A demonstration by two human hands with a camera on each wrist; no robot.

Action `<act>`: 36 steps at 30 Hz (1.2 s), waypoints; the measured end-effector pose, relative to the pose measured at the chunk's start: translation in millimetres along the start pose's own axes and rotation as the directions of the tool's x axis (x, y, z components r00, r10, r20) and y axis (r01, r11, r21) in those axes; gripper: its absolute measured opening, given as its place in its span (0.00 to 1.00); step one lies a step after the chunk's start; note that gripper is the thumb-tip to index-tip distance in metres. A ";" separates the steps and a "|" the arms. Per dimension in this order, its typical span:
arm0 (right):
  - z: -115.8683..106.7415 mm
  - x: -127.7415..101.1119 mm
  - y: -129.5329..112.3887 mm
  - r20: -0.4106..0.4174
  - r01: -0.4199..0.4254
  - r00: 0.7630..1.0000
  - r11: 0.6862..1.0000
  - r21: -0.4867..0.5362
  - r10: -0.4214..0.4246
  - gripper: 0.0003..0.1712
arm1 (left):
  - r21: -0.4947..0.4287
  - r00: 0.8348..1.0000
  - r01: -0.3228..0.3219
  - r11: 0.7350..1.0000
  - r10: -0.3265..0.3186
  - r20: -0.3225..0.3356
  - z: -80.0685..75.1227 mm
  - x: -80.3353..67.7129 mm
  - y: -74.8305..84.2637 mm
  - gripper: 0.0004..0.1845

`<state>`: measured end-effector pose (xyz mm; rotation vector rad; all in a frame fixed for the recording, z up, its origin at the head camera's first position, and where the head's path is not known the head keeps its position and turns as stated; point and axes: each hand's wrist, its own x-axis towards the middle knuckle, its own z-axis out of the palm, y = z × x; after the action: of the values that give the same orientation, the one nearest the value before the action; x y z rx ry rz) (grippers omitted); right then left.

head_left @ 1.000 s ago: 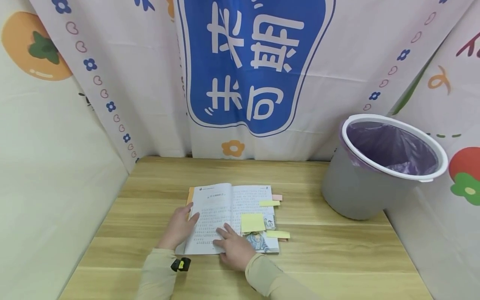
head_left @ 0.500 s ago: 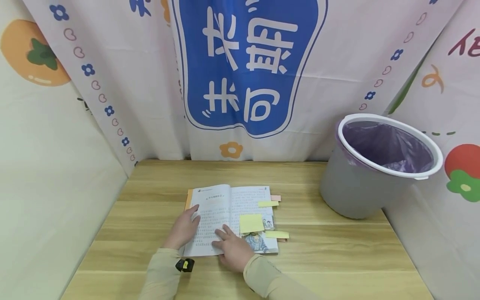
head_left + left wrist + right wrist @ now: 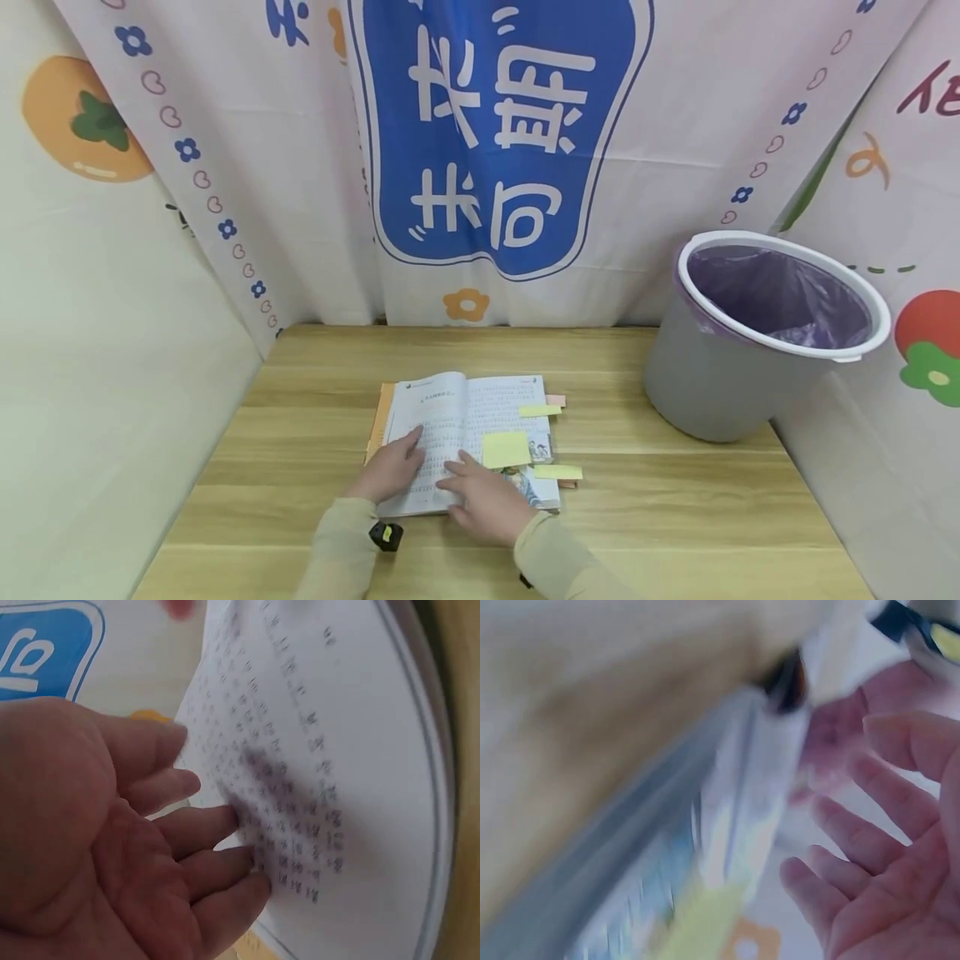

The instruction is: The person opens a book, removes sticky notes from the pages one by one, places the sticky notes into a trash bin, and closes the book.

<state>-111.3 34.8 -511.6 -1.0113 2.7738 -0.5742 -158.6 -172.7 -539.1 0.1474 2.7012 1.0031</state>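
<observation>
- The open paperback book with printed white pages [image 3: 465,437] lies flat on the light wooden table [image 3: 675,517]. It sits near the table's middle, closer to my edge than to the curtain.
- My left hand [image 3: 393,471] rests on the book's left page. The fingers are straight and spread, and they grip nothing.
- In the left wrist view, my fingertips [image 3: 240,821] touch the printed page; the text there is blurred.
- My right hand [image 3: 487,500] lies at the book's lower middle, across the gutter. The fingers are extended and loosely apart, holding nothing.
- The right wrist view is heavily blurred; it shows only relaxed, parted fingers [image 3: 855,877] beside page edges.
- A square yellow sticky note [image 3: 506,448] is stuck on the book's right page, just beyond my right hand.
- Narrow yellow paper tabs [image 3: 558,472] project from the book's right edge.
- A grey plastic bucket with a white rim and purple liner [image 3: 750,350] stands to the right of the book, well apart from it.
</observation>
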 end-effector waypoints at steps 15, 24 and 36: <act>-27.7 -41.7 58.7 -0.297 -0.154 0.936 0.979 0.135 0.188 0.16 | 0.229 0.995 0.028 0.973 -0.005 -0.102 46.8 -13.1 30.4 0.57; -16.9 -39.4 58.1 -0.230 -0.168 0.958 0.985 0.034 0.172 0.21 | 0.312 0.983 -0.054 0.948 0.105 -0.148 68.2 -20.4 42.0 0.45; -1.2 -23.3 57.1 -0.275 -0.169 0.950 0.984 -0.055 0.148 0.19 | 0.378 0.990 -0.028 0.925 0.079 -0.120 67.7 -19.3 48.2 0.51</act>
<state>-127.6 90.2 -533.2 -0.7625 3.1024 -0.6271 -121.3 -97.2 -553.0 0.2335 3.0014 0.5097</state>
